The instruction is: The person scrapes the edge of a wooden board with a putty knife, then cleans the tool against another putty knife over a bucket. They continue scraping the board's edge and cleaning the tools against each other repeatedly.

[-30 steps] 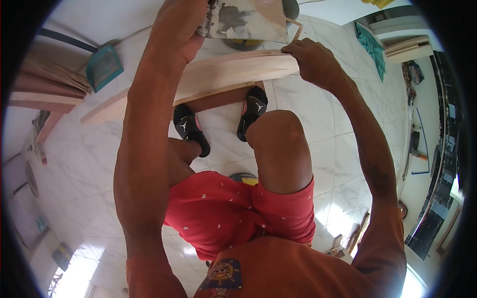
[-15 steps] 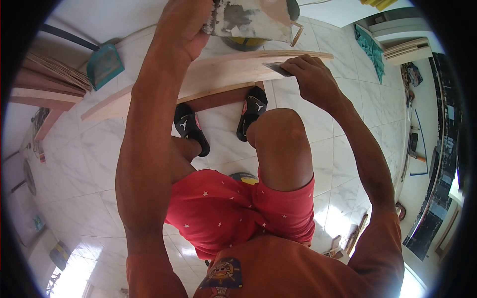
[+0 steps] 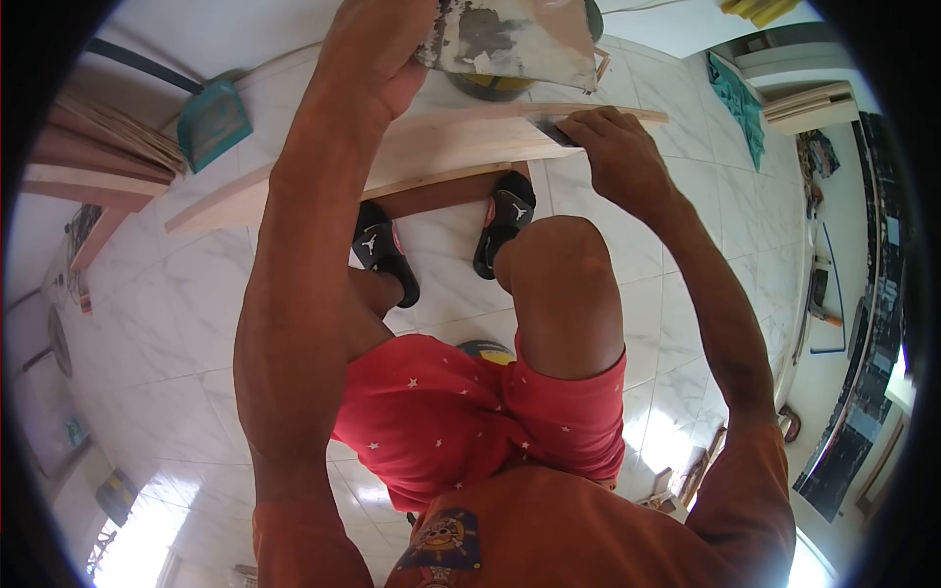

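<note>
Head view: left hand is up at the top edge, fingers closed round a putty-smeared board, held just above the wooden plank, I'd say so the filler stays near the work. Right hand pinches a small scraper blade flat against the plank's far end, fingertips bearing down on it. The plank lies across the tiled floor just ahead of the black sandals, over a darker strip (contact unclear). Teal dustpan and stacked boards sit off left, well apart.
</note>
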`<state>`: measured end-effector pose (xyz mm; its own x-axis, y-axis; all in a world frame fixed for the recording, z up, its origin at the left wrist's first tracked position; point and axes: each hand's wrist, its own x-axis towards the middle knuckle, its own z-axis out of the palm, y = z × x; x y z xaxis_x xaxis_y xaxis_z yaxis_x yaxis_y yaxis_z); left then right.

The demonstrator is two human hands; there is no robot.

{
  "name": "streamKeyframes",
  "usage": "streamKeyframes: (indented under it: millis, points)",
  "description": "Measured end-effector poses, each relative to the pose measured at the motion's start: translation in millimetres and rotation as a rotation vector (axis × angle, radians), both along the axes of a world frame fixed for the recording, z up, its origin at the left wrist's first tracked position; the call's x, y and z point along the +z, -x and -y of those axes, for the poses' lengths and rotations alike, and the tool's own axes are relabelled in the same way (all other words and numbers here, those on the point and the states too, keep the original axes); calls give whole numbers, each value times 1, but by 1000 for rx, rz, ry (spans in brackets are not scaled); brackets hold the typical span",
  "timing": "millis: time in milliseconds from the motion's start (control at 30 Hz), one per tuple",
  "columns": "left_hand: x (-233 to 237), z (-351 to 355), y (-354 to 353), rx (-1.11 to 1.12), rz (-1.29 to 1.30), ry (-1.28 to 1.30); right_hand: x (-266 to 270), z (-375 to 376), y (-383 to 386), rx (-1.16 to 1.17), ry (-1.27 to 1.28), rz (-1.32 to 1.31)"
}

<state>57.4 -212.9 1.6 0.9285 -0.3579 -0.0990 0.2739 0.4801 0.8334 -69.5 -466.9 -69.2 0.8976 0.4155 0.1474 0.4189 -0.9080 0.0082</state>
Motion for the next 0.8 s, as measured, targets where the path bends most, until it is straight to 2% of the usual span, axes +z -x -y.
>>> streamKeyframes:
  millis: [167,267,367,600,700,733,800]
  points:
    - [2,0,2,-14,2,-7,12,-2,-9,-51,-18,-23]
    - [1,-1,1,-18,0,8,-1,-8,-12,-86,23,-10]
    - [-2,-4,-1,-42,8,53,-13,-16,-6,-23,19,92]
    - [4,-8,1,-13,-5,15,-7,-18,13,44,-55,-68]
    - [6,-8,4,-7,-2,49,3,-16,10,-93,-78,-20]
    - [4,-10,4,-10,3,56,2,-12,5,-107,-91,77]
    - [2,-13,2,-19,17,69,3,-7,-2,-229,-8,81]
